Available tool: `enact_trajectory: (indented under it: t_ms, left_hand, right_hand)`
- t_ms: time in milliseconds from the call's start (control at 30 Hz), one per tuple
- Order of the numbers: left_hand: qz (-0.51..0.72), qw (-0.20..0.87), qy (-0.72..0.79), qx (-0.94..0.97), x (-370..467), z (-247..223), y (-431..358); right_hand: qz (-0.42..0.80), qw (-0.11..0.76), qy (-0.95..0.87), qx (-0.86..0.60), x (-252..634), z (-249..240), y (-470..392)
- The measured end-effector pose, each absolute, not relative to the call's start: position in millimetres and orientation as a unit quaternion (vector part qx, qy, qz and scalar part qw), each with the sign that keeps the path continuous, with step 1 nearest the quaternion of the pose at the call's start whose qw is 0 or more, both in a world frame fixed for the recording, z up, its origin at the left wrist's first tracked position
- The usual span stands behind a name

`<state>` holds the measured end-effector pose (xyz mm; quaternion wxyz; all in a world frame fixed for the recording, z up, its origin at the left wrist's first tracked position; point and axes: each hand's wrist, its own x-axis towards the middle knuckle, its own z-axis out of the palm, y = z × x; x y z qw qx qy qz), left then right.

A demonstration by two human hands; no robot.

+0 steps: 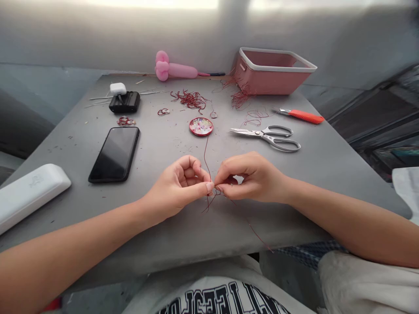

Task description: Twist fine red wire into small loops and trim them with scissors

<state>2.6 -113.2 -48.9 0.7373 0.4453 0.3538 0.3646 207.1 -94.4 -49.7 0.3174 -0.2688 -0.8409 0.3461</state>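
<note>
Thin dark red wire (206, 158) runs between my fingertips, with loose ends sticking up, downward and off to the lower right. My left hand (185, 183) pinches it between thumb and forefinger, close above the table's front part. Touching almost the same spot, my right hand (250, 178) pinches the wire too. A small bent loop shows under the fingertips; its details are partly hidden. Just beyond the hands lies a round red-rimmed dish (201, 126) of small pale beads. Grey-handled scissors (268, 136) rest to the right of it, blades pointing left.
Behind the dish are a red wire pile (191, 100) and a pink bin (271, 78). An orange-handled cutter (301, 115) lies right. At left are a black phone (114, 154), a black box (124, 103) and a white case (34, 194). A pink balloon shape (176, 69) lies at the back.
</note>
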Motion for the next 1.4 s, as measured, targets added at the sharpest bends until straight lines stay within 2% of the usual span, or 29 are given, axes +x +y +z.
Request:
enact_trajectory:
  t_ms: [100, 167, 300, 400, 600, 800, 1000, 1067, 1167, 1300, 1400]
  left_hand:
    - [0.358, 0.744, 0.354, 0.44, 1.8, -50.8, -112.2]
    - [0.359, 0.743, 0.354, 0.441, 1.5, -52.0, -111.9]
    - [0.377, 0.733, 0.345, 0.449, 1.6, -52.9, -113.3]
    - [0.38, 0.736, 0.337, 0.447, 1.9, -52.7, -115.3]
    - [0.369, 0.747, 0.336, 0.439, 2.4, -53.9, -114.3]
    - [0.351, 0.752, 0.352, 0.433, 3.1, -53.0, -112.4]
    - [0.345, 0.743, 0.375, 0.435, 4.2, -53.0, -112.5]
    - [0.348, 0.74, 0.377, 0.435, 4.0, -53.9, -112.5]
    - [0.366, 0.729, 0.377, 0.439, 3.4, -54.7, -113.4]
    - [0.388, 0.721, 0.367, 0.442, 2.9, -55.0, -114.3]
    - [0.39, 0.724, 0.361, 0.44, 2.9, -54.7, -114.2]
  right_hand:
    - [0.299, 0.333, -0.859, -0.248, 206.7, -50.0, -94.9]
    - [0.313, 0.329, -0.852, -0.262, 206.9, -49.6, -95.1]
    - [0.506, 0.248, -0.752, -0.342, 208.7, -48.2, -93.1]
    - [0.625, 0.18, -0.674, -0.35, 210.1, -48.6, -89.7]
    - [0.668, 0.158, -0.637, -0.351, 209.7, -51.5, -85.9]
    - [0.574, 0.191, -0.723, -0.332, 209.1, -50.4, -88.3]
    - [0.294, 0.287, -0.875, -0.256, 209.0, -50.5, -91.3]
    - [0.247, 0.315, -0.884, -0.243, 208.6, -51.1, -92.4]
    - [0.346, 0.285, -0.841, -0.304, 207.7, -50.2, -92.7]
    - [0.562, 0.162, -0.719, -0.376, 207.6, -47.8, -88.6]
    - [0.617, 0.139, -0.673, -0.383, 208.6, -47.7, -85.1]
